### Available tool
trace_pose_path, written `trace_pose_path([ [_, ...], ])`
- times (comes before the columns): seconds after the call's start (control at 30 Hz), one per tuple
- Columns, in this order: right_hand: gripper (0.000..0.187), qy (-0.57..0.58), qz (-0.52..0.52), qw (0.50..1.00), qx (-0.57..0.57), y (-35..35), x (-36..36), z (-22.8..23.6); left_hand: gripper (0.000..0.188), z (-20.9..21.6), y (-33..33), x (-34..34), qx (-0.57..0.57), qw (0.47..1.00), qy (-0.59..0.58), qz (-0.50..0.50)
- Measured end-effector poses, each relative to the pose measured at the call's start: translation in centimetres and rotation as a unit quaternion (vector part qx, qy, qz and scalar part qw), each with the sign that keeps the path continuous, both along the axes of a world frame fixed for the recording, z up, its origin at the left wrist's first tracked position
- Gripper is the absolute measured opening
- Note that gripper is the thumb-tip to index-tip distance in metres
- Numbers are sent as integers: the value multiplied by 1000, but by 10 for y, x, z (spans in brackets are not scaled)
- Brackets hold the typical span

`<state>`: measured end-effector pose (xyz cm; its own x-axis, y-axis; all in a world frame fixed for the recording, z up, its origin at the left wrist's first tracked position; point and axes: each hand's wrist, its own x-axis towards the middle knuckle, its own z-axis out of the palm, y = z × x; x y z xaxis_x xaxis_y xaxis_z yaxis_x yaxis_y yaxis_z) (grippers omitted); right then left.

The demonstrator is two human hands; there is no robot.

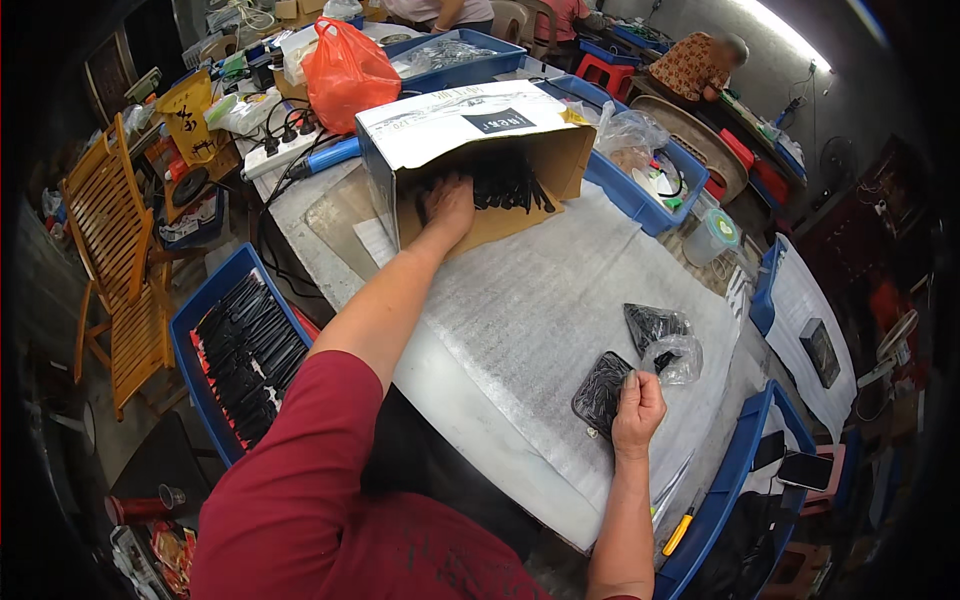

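Black, glossy packets in clear film are the stock in hand.

Right hand (637, 408), at 5 o'clock: fingers curled narrow, pinching the near edge of a flat clear bag of black parts (602, 391) and pressing it to the white foam sheet (540, 310) covering the worktable. Judgement: best kept flat and held by its edge so the contents stay spread.

Two more small bags, at 4 o'clock just beyond that hand: one dark and filled (652, 325), one clear and seemingly empty (678, 358), touching each other.

Left hand (449, 206), at 12 o'clock: reaching into the cardboard box (470, 130) lying on its side, mouth toward the person. Fingers lie spread on the heap of black pieces (505, 180) inside; whether they grip any cannot be told. Judgement: a small, loose handful drawn toward the box's mouth would handle better than a deep grab, since the pieces look tangled.

Containers, near to far:
- Blue bin (718, 505), at 5 o'clock, below the table edge: dark goods and a phone-like slab; a yellow-handled tool lies on the table beside its rim.
- Blue crate (195, 330), at 9 o'clock on the floor: rows of long black packs with red showing beneath.
- Round clear tub with green lid (711, 236), at 2 o'clock: contents unclear.
- Blue tray (640, 200), at 1 o'clock, just beside the box: clear bags and small coloured items.
- Orange plastic bag (345, 70), at 11 o'clock, behind the box: knotted, contents hidden.
- Blue tray (470, 62), at 12 o'clock, farthest: clear wrapped goods.
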<state>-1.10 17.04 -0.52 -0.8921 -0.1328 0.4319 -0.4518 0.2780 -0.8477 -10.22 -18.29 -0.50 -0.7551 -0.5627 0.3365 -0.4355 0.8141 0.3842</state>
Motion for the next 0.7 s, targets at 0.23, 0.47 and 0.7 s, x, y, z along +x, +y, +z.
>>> trace_pose_path([
  [0.23, 12, 2, 0, 1000, -10, -2, 1, 1, 13, 2, 11, 22, -66, 997, 30, -37],
  [0.47, 12, 8, -5, 1000, -15, -2, 1, 5, 15, 11, 59, 62, 44, 976, 111, -184],
  [0.7, 12, -7, -2, 999, -38, -2, -4, 3, 8, 39, 129, 99, 368, 858, 51, -354],
])
